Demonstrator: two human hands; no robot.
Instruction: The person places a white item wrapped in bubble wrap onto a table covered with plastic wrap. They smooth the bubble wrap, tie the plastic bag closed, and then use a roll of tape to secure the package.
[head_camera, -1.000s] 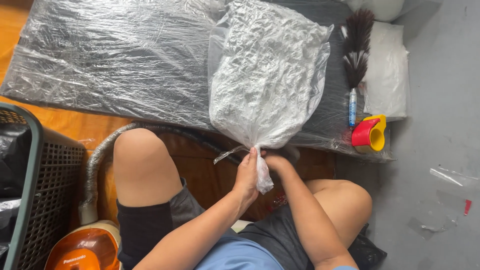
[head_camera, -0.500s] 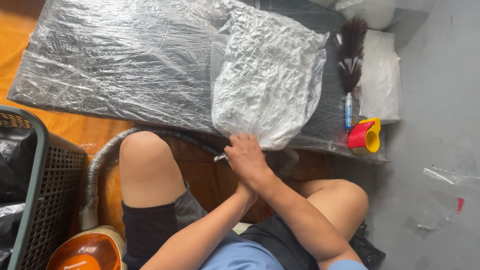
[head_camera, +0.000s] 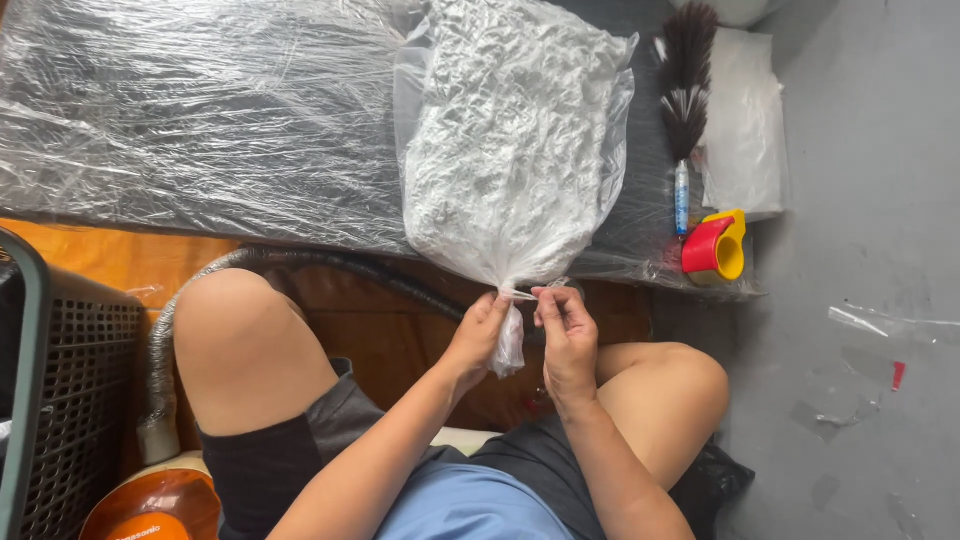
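At the far left a dark slatted basket (head_camera: 50, 400) is standing beside the person's knee, with an orange rounded appliance (head_camera: 150, 505) below it and a grey ribbed hose (head_camera: 300, 262) curving along the edge of the low worktop (head_camera: 640, 200). A wide sheet of crinkled clear plastic (head_camera: 200, 110) is covering the worktop's left part.

Toward the middle, the clear plastic bag (head_camera: 515, 140), stuffed with something white and crumpled, is lying on the worktop with its gathered neck hanging over the near edge. The filling looks done: the bag is bulging full and its mouth is already bunched into a tight twist. What appears to be left is the closing itself.

The left hand (head_camera: 478, 335) is pinching the twisted neck, its grip narrow and closed around the plastic just below the bulge, with the loose tail of the bag hanging down beside the palm. The right hand (head_camera: 565, 335) is just beside it, fingertips pressed together on a thin strand or tie at the neck; what exactly it is, I cannot tell, and no finished knot is showing yet.

Further right, a black feather duster (head_camera: 688, 85) is lying on the worktop above a red and yellow scoop (head_camera: 715, 248), with a folded white plastic pack (head_camera: 745, 125) next to them and the grey floor (head_camera: 870, 150) beyond.
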